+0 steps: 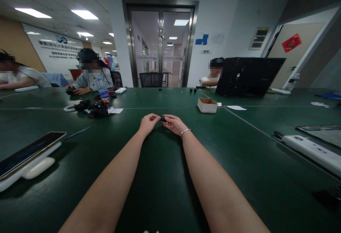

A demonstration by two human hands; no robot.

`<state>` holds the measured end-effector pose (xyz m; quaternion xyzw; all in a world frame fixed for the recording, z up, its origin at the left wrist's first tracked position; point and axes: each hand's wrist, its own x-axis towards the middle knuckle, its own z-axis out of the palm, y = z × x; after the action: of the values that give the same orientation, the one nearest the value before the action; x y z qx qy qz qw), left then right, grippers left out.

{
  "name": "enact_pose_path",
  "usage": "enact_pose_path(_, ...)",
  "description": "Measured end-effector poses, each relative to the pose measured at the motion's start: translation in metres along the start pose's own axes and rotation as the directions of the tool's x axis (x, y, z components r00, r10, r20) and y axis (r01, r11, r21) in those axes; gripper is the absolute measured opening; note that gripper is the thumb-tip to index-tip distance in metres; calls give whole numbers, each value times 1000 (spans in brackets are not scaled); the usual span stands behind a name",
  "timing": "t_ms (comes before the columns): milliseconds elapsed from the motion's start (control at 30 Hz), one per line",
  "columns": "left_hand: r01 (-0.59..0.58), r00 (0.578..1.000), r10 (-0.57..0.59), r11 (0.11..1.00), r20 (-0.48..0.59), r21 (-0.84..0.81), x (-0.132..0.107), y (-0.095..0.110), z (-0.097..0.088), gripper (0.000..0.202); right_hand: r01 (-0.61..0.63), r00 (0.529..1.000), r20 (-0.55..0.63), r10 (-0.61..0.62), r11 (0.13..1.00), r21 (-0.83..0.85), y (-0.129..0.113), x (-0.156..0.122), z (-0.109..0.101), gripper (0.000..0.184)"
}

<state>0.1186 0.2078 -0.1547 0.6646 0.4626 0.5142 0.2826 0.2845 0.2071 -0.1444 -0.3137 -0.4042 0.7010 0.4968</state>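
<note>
Two bare forearms (112, 183) enter at the lower edge of the frame and extend over the green bench (161, 176). At frame centre, the left hand (147, 124) and right hand (174, 123) hold a small dark part (162, 119) between them, fingers nearly closed, pinching it from opposite sides. Step in hand, as judged: two-handed handling of the part. The next move likely calls for a steady right grip and fine left-finger adjustment.

Plastic bottle (103, 90), white power strip (313, 151), double glass doors (174, 53)
</note>
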Motion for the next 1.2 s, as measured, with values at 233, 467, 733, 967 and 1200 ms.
enact_pose_path(233,-48,998,50,996,29,-76,2,-5,1,31,4,1000,2,-4,1000,8,0,0,1,11)
enact_pose_path(467,20,996,-5,984,84,-176,-1,6,-1,35,8,1000,-6,-8,1000,10,0,1,0,8)
enact_pose_path(733,104,994,-90,966,69,-237,0,5,3,42,1,1000,-14,-1,1000,6,0,0,2,8)
enact_pose_path(967,152,988,-147,982,52,-110,0,-2,8,41,-9,1000,-21,8,1000,-27,-1,-1,4,9)
enact_pose_path(1200,107,993,-103,991,59,-80,-1,-4,8,37,-11,1000,-1,11,999,-38,1,3,2,8)
